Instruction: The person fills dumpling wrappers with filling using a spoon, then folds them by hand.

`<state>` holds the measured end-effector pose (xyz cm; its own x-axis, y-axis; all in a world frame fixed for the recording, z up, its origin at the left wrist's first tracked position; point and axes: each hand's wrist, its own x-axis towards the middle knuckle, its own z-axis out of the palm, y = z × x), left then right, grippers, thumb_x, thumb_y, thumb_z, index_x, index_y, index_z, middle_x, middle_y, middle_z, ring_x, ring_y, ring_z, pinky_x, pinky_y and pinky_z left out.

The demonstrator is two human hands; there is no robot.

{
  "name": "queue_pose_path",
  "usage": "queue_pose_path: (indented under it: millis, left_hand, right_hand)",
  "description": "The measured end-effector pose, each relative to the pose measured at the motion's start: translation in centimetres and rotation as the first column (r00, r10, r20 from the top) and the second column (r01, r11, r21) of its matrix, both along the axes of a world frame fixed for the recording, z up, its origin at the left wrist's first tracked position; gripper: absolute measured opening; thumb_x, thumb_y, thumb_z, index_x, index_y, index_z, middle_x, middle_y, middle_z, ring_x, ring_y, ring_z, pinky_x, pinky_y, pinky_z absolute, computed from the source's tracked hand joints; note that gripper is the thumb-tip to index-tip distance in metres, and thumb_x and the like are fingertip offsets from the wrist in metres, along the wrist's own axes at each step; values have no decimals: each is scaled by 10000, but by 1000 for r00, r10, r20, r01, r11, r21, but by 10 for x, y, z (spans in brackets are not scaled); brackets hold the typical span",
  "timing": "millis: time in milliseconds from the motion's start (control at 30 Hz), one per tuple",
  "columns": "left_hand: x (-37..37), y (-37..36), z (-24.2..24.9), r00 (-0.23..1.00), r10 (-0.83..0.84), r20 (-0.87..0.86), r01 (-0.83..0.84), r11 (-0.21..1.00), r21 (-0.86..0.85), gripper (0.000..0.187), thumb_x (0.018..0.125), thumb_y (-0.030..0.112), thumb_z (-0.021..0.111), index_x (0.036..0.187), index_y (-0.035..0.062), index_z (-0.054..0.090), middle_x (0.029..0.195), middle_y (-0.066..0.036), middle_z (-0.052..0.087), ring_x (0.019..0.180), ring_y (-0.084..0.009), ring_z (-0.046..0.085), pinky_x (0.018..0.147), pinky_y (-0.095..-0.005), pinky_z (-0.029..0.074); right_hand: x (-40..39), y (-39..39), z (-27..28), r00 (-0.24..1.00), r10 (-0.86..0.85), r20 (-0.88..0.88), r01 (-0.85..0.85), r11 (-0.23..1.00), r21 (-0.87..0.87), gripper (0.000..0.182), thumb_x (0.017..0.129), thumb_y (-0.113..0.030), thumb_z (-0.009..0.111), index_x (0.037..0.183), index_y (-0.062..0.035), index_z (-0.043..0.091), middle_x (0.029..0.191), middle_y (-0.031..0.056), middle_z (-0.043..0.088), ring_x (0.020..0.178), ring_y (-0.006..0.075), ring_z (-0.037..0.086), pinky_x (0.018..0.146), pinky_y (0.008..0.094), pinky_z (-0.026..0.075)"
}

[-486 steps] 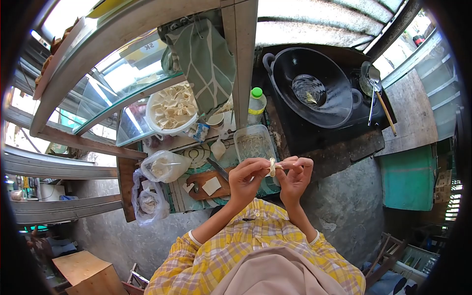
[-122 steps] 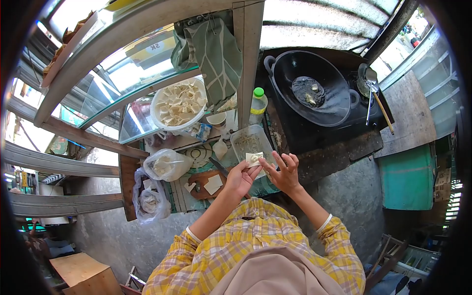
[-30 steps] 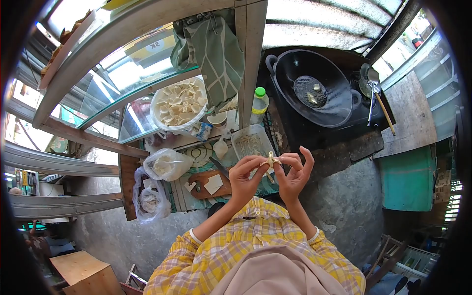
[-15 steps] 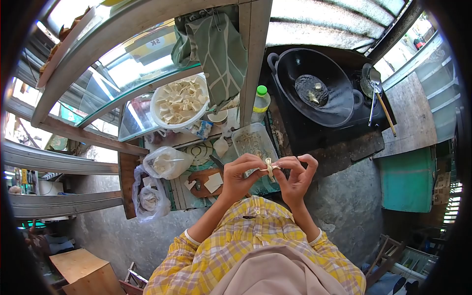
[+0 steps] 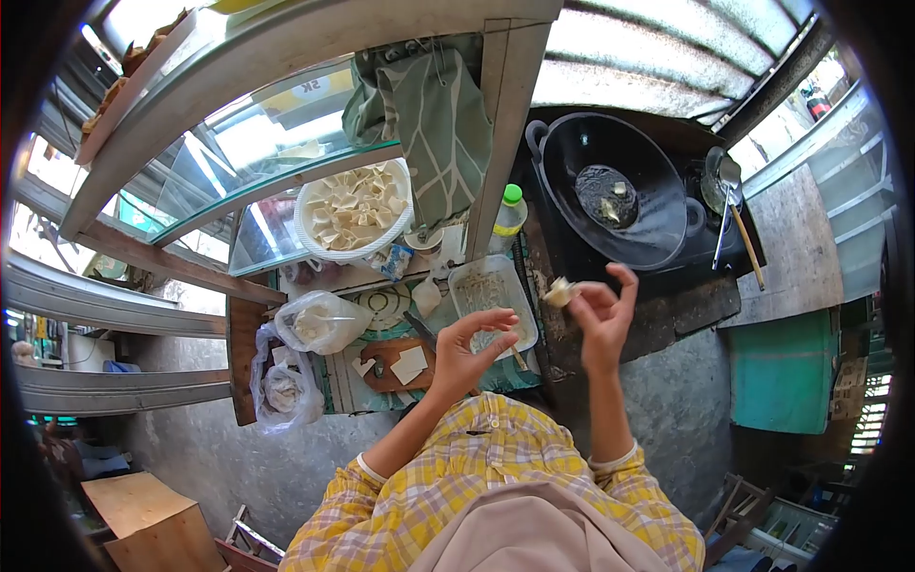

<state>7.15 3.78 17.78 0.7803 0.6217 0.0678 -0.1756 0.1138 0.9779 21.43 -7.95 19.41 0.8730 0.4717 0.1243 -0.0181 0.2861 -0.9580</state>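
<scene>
A folded dumpling (image 5: 558,293) is pinched in the fingertips of my right hand (image 5: 600,315), in front of the wok. My left hand (image 5: 474,350) holds nothing, its thumb and fingers apart above a clear plastic tub (image 5: 465,283) with some filling in it. A thin stick or handle (image 5: 519,358) shows beside my left fingertips. Square wrapper sheets (image 5: 410,365) lie on a wooden board (image 5: 381,376) to the left. Small pieces (image 5: 609,209) float in the oil of the black wok (image 5: 658,250).
A white basket (image 5: 303,214) full of folded dumplings stands behind, by the glass case. Plastic bags (image 5: 324,322) sit at left, a green-capped bottle (image 5: 510,217) behind the tub. A ladle and spatula (image 5: 729,176) rest right of the wok. A cloth (image 5: 443,124) hangs above.
Both hands held the dumpling together before. They have parted, and my right hand has carried it rightward and up toward the wok. My left hand has let go.
</scene>
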Motion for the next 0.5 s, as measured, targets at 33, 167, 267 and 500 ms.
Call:
queue_pose_path:
  millis: [33,167,267,500]
  left_hand:
    - [0,1,-5,1000,11,-13,-11,1000,-16,200,788,77,682,982,35,655,903,-42,665,820,-112,608,775,-272,437]
    - [-10,11,-14,997,45,-66,-46,999,-19,161,827,68,644,974,4,641,931,-52,650,852,-101,595,777,-248,445]
    - [-17,14,-13,993,77,-88,-81,996,-47,142,848,65,620,964,-15,634,936,-59,642,862,-97,589,773,-235,455]
    - [-28,19,-28,971,214,-110,-220,974,-49,172,859,141,619,961,6,646,895,-36,656,781,-73,580,727,-223,456]
  right_hand:
    - [22,1,-2,998,-30,63,32,999,-39,526,774,64,631,1191,-68,338,846,65,632,779,96,593,715,217,463]
    - [129,13,-23,908,-49,415,179,943,-279,413,745,35,644,1094,-68,451,748,48,628,687,88,599,631,226,476]
    - [195,40,-37,804,68,591,299,812,-501,373,702,-12,673,1026,-72,499,678,70,629,632,166,631,605,293,497]
    - [278,86,-95,718,205,666,479,549,-685,374,671,-39,671,1022,-88,550,688,116,632,699,313,643,681,404,506]
